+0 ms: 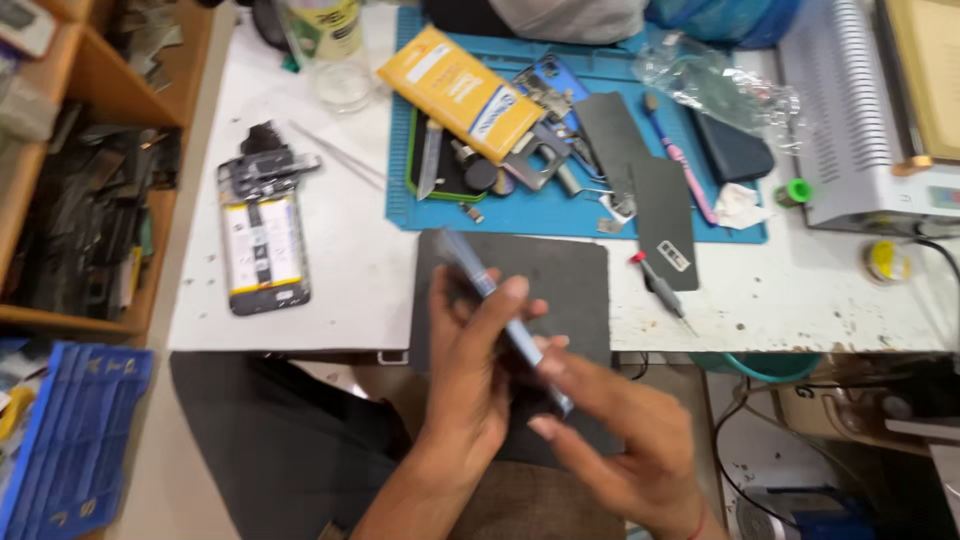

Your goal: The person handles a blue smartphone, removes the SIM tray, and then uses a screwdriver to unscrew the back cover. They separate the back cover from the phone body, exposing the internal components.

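Two bare hands meet at six o'clock over a dark grey rectangular work mat. The left hand and right hand both have fingers clamped on a slim blue-edged phone, held edge-up and tilted, its top toward eleven o'clock. The picture is blurred there, so the exact finger placement is unclear. Held above the table edge, the phone could slip and fall to the floor if either grip loosens. At nine o'clock lies an opened phone with a white battery showing. At twelve o'clock a blue silicone repair mat carries a yellow flat box and small metal parts. A red-tipped screwdriver lies at two o'clock.
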